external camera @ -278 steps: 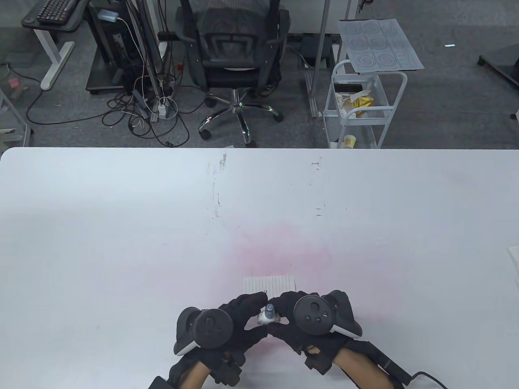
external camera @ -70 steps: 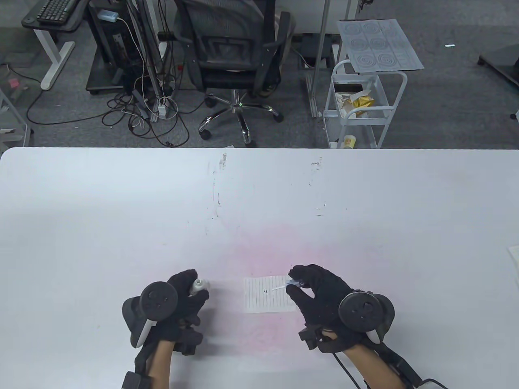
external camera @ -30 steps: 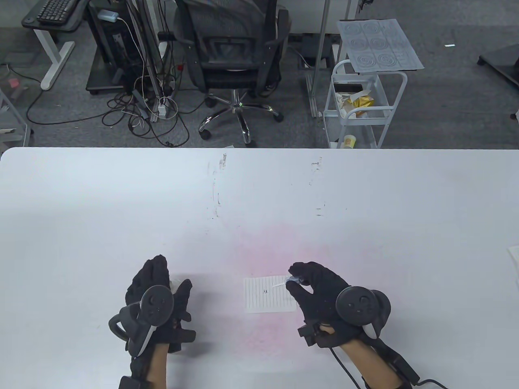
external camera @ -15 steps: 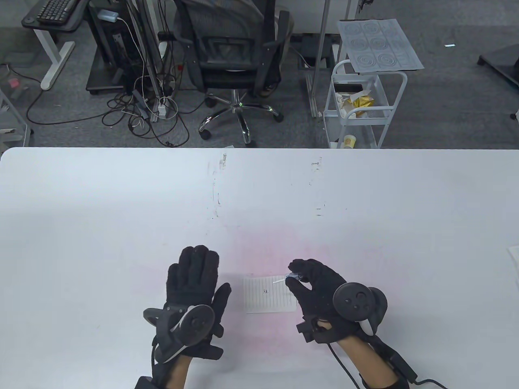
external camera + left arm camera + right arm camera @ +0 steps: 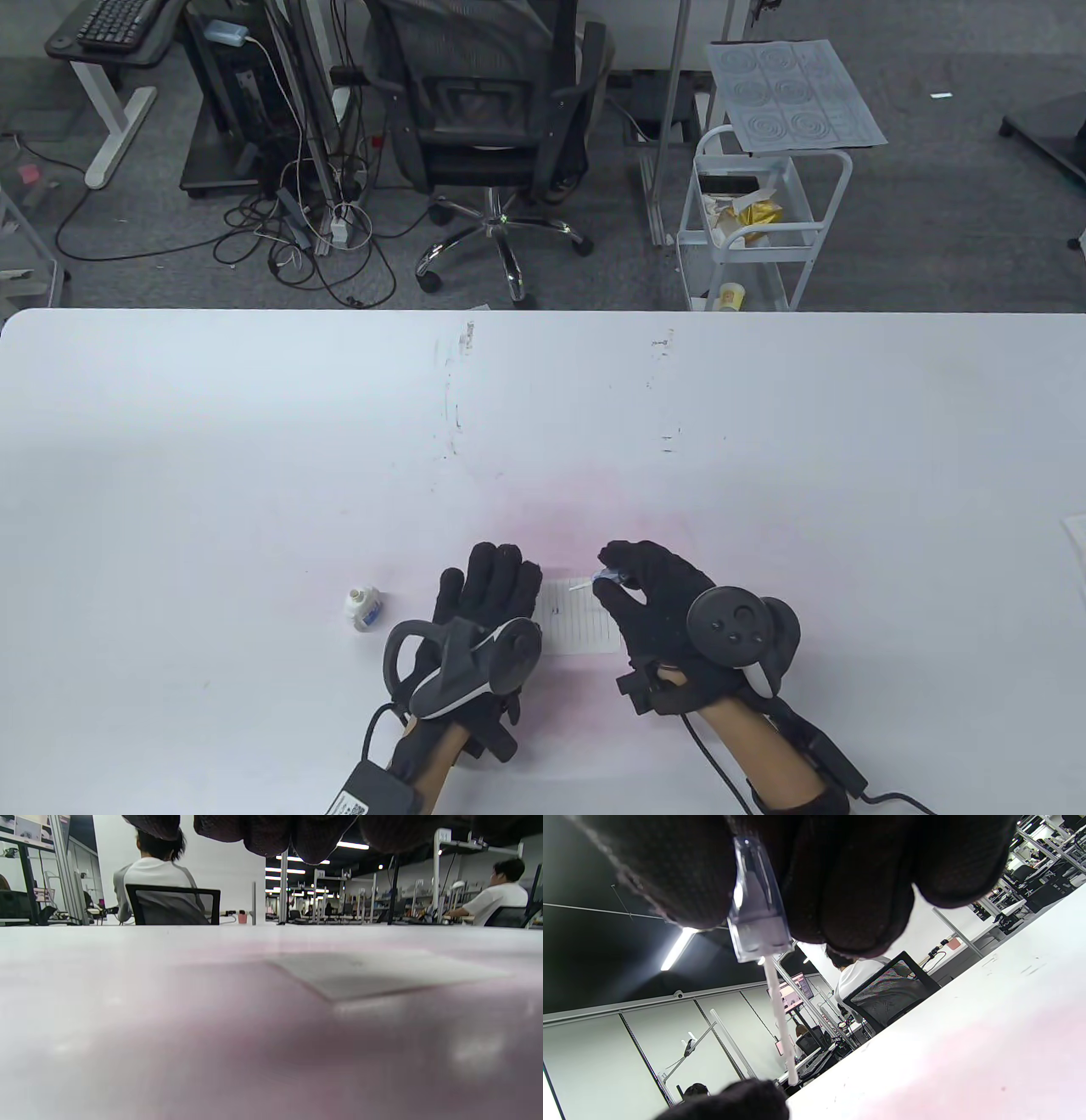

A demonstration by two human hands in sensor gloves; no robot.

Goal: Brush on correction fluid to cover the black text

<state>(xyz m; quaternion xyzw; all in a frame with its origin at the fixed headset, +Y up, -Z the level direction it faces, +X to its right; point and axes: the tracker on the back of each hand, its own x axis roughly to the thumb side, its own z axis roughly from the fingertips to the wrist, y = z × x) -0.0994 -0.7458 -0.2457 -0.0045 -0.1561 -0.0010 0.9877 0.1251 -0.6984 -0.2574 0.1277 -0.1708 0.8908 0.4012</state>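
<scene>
A small lined paper (image 5: pixel 585 624) lies on the white table (image 5: pixel 543 399), with a small black mark (image 5: pixel 556 609) on it. My left hand (image 5: pixel 492 567) lies flat and open, its fingers over the paper's left edge. The paper also shows in the left wrist view (image 5: pixel 382 971). My right hand (image 5: pixel 615 577) pinches the clear cap of the correction brush (image 5: pixel 594 584), whose white tip points left over the paper's top part. The right wrist view shows the cap and stem (image 5: pixel 757 921) between my fingers (image 5: pixel 848 878). The open correction fluid bottle (image 5: pixel 362 607) stands alone to the left.
The table has a pink stain (image 5: pixel 585 509) around the paper and scuff marks (image 5: pixel 450 399) further back. An office chair (image 5: pixel 488 110) and a white trolley (image 5: pixel 755 212) stand beyond the far edge. A paper corner (image 5: pixel 1076 535) shows at the right edge.
My left hand has let go of the bottle and moved right onto the paper's left edge. The bottle now stands free. My right hand with the brush has barely moved.
</scene>
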